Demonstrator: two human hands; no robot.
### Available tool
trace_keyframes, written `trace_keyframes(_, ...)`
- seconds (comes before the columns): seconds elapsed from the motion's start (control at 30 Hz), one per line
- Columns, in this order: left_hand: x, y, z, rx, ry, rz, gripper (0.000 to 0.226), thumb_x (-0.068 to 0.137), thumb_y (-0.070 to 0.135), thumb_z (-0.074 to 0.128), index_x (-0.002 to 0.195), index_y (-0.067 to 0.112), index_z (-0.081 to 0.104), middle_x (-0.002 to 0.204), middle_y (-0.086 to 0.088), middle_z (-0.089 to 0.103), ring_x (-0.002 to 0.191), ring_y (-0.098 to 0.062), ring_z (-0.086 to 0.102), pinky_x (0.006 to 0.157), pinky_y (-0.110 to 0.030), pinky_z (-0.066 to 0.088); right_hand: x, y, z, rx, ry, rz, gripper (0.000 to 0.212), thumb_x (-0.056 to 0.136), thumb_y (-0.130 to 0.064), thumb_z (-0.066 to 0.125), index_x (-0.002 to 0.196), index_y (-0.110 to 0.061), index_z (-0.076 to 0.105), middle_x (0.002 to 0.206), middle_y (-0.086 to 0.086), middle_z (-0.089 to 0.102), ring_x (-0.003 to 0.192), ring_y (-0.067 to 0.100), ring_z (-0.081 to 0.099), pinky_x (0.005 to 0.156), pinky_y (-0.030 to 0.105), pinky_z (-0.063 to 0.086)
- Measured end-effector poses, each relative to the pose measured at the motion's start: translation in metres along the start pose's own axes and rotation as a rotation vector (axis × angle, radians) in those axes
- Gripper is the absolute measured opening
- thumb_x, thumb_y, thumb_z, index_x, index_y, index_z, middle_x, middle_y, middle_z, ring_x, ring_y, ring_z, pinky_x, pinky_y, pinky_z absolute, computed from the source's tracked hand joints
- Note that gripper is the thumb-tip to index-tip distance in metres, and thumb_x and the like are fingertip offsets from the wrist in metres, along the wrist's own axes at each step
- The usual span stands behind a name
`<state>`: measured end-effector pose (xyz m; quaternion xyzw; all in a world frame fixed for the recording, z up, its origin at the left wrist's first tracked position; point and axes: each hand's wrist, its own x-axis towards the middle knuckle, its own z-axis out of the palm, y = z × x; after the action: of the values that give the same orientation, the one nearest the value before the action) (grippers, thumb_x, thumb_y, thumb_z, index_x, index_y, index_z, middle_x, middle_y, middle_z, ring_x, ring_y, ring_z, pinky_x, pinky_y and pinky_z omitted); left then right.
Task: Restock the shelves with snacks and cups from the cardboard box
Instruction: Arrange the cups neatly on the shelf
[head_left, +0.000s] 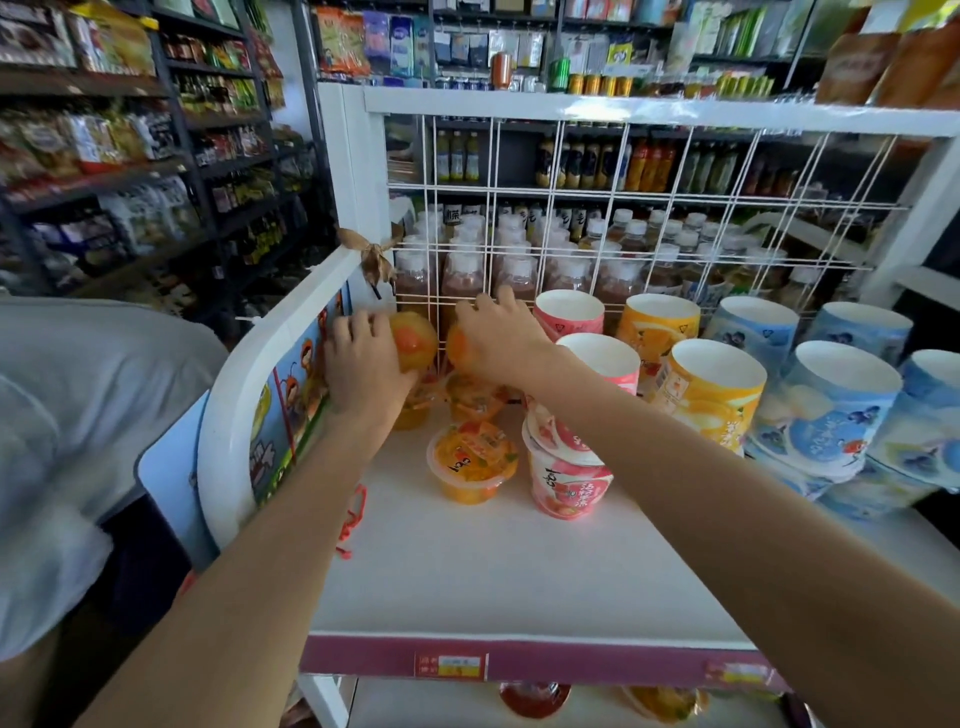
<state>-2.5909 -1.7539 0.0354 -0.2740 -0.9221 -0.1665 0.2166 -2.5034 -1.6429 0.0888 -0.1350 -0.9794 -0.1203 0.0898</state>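
My left hand (363, 364) grips an orange jelly cup (415, 340) at the back left corner of the white shelf (519, 571). My right hand (498, 332) holds another orange jelly cup (460, 351) right beside it, against the wire grid. Both cups sit on top of other jelly cups (470, 397) below them. One more orange jelly cup (471, 467) stands alone in front. A pink paper cup stack (566, 467) leans next to it. The cardboard box is not in view.
Stacks of pink (569, 312), yellow (711, 389) and blue cups (831, 410) fill the shelf's right side. A white wire grid (649, 208) backs the shelf, with bottles behind it. A white side panel (249, 379) bounds the left. Another person in a grey shirt (78, 415) stands left.
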Motion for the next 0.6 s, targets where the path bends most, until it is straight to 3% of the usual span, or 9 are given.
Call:
trace_keyframes(0.13,-0.001,0.006,0.002,-0.114,-0.073,-0.148,0.075,0.079,0.044,0.066,0.132,0.0,0.037,0.135,-0.021,0.04,0.125,-0.035,0.037,0.105,-0.038,0.033,-0.001,0.001,-0.005,0.351,-0.086,0.174,0.05,0.09,-0.016,0.047,0.134,0.001,0.029,0.127,0.024,0.046,0.119,0.045,0.042,0.095,0.044,0.038)
trace_keyframes(0.23,-0.011,0.006,0.017,-0.17,-0.165,-0.17,0.067,0.082,0.038,0.065,0.13,-0.001,0.038,0.13,-0.02,0.047,0.12,-0.034,0.046,0.095,-0.038,0.043,-0.006,-0.008,0.012,0.328,-0.169,0.174,0.039,0.092,-0.011,0.044,0.129,-0.002,0.035,0.125,0.023,0.043,0.115,0.046,0.046,0.092,0.047,0.041)
trace_keyframes(0.4,-0.019,-0.001,0.025,-0.203,-0.125,-0.018,0.072,0.084,0.023,0.065,0.144,0.021,0.024,0.148,-0.013,0.026,0.134,-0.034,0.028,0.102,-0.043,0.038,-0.009,-0.013,0.022,0.159,-0.026,0.088,0.043,0.089,0.007,0.043,0.128,-0.009,0.045,0.13,0.014,0.036,0.12,0.036,0.036,0.084,0.041,0.044)
trace_keyframes(0.5,-0.028,-0.001,0.029,-0.207,-0.131,0.079,0.065,0.083,0.027,0.066,0.139,0.025,0.035,0.152,-0.01,0.018,0.14,-0.034,0.014,0.109,-0.049,0.028,-0.013,-0.008,0.027,0.157,-0.044,0.067,0.044,0.089,0.005,0.044,0.13,-0.013,0.044,0.128,0.012,0.037,0.119,0.036,0.037,0.079,0.039,0.042)
trace_keyframes(0.6,-0.036,-0.005,0.038,-0.216,-0.124,0.184,0.059,0.079,0.033,0.069,0.132,0.018,0.048,0.154,-0.011,0.015,0.142,-0.034,0.008,0.115,-0.049,0.016,-0.022,-0.011,0.032,0.226,-0.103,0.041,0.046,0.087,-0.011,0.06,0.129,-0.015,0.043,0.129,0.012,0.035,0.119,0.037,0.036,0.086,0.044,0.043)
